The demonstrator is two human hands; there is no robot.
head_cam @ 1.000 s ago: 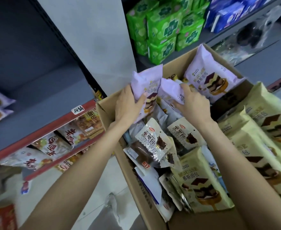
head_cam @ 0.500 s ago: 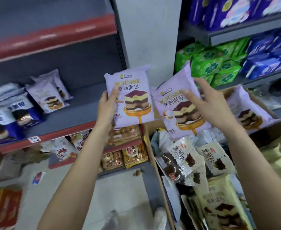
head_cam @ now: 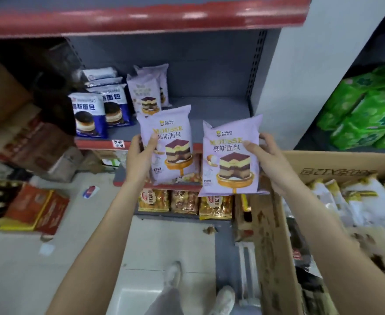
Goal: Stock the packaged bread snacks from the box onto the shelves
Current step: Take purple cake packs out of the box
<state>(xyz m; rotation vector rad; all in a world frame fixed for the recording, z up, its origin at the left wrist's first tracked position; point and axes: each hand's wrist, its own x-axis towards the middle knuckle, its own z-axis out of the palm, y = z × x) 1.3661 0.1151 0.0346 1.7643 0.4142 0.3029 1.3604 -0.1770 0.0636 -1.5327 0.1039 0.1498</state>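
Note:
My left hand (head_cam: 140, 156) grips one purple mousse bread packet (head_cam: 171, 142) by its left edge. My right hand (head_cam: 270, 160) grips a second purple mousse bread packet (head_cam: 230, 155) by its right edge. Both packets are upright in front of the grey shelf (head_cam: 209, 114). More purple packets (head_cam: 147, 94) and blue mousse bread packets (head_cam: 89, 117) stand on that shelf at the left. The open cardboard box (head_cam: 271, 235) sits at my right, with pale snack packets (head_cam: 357, 201) inside.
A red shelf edge (head_cam: 141, 17) runs overhead. Golden snack bags (head_cam: 184, 202) fill the lower shelf. Cartons (head_cam: 35, 205) are stacked on the floor at the left. Green packs (head_cam: 368, 114) sit on the neighbouring shelf at the right. My shoes (head_cam: 173, 273) show on the floor below.
Both hands lifted a purple packet each out of the box and carried them left and up to the grey shelf. The view swung from the box to the shelf.

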